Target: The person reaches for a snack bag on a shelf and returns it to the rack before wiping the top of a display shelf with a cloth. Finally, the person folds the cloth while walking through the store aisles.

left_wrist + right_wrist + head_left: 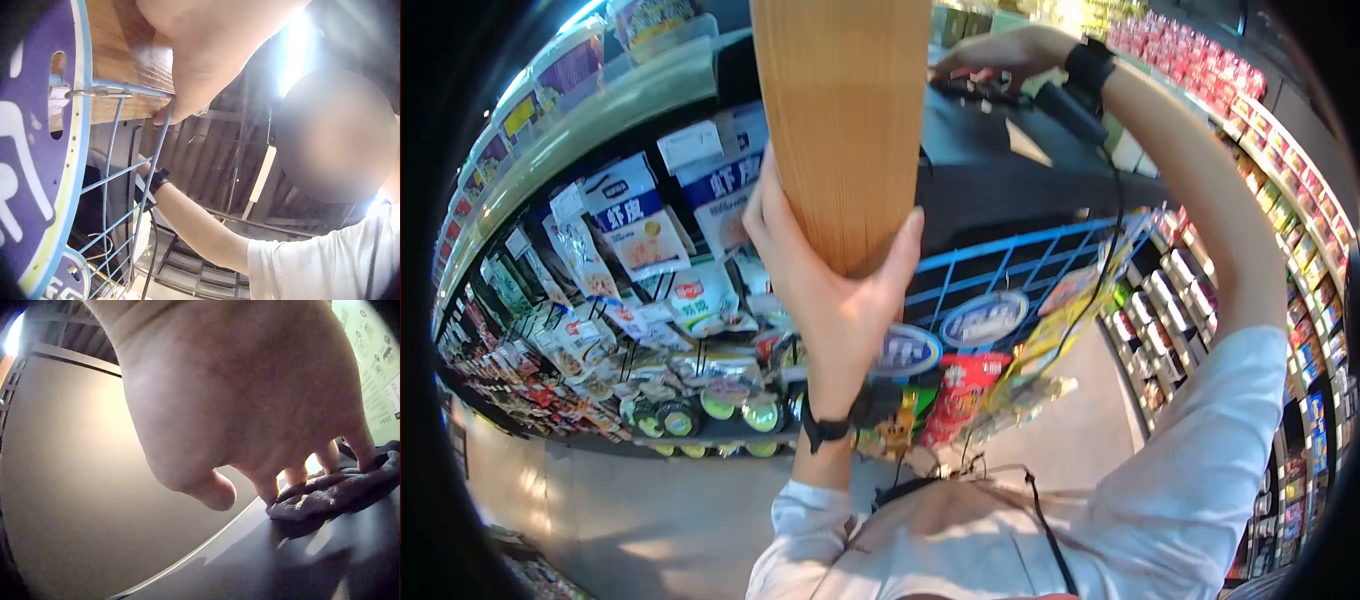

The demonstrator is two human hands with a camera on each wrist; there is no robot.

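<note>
My left hand (840, 305) grips the near end of a wooden board (840, 130), thumb on one edge and fingers on the other. In the left wrist view, the board's wood grain (119, 31) shows behind the blue wire rack, with the left hand (212, 44) above. Beyond the board, my right hand (1020, 55) reaches over a black shelf top (965, 135). The right wrist view has this hand (237, 400) pressing a dark grey cloth (337, 490) onto the top with its fingertips, thumb held apart. A large pale panel (75, 469) rises beside it.
A blue wire rack (1040, 250) with oval signs (985, 318) hangs on the shelf's side. Food packets (635, 215) fill the hooks at left, and a red packet (965, 395) hangs below the rack. Stocked shelves (1300, 330) line the right.
</note>
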